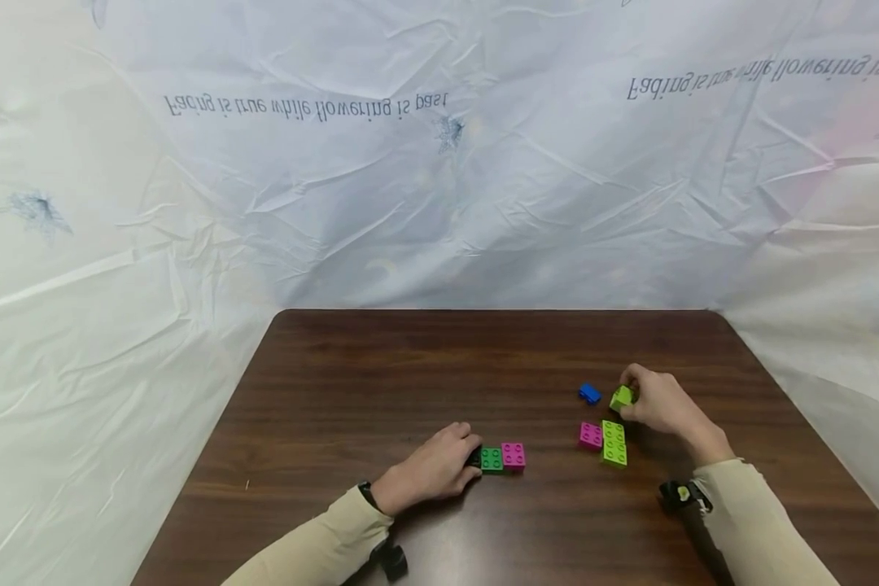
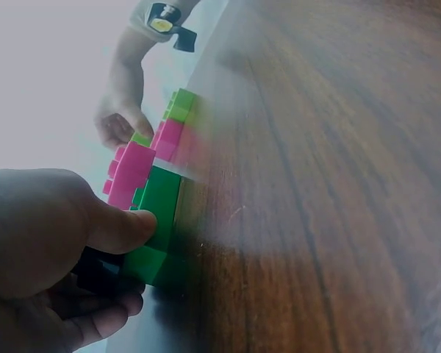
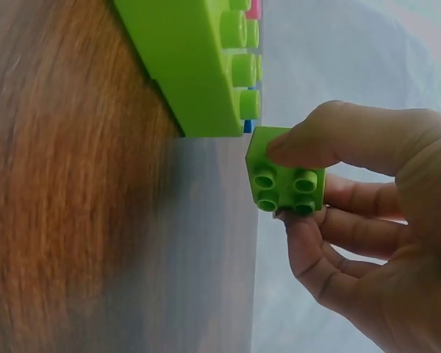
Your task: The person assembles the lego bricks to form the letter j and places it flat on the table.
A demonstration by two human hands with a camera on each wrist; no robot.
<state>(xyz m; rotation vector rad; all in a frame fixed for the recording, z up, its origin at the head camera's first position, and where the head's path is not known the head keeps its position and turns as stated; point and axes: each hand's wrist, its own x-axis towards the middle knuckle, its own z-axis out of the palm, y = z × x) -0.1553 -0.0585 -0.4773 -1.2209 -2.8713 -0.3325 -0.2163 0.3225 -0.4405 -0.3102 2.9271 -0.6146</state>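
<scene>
My right hand pinches a small lime-green brick between thumb and fingers, its four studs showing in the right wrist view. Beside it on the table lie a longer lime-green brick, a pink brick and a blue brick. My left hand grips the left end of a row, its thumb on the side of a green brick and its fingers around a black brick, which is mostly hidden. At the row's right end sits another pink brick.
The bricks lie on a dark brown wooden table. White printed sheeting hangs behind it and along both sides. A camera is strapped to each wrist, with the right one near the tabletop.
</scene>
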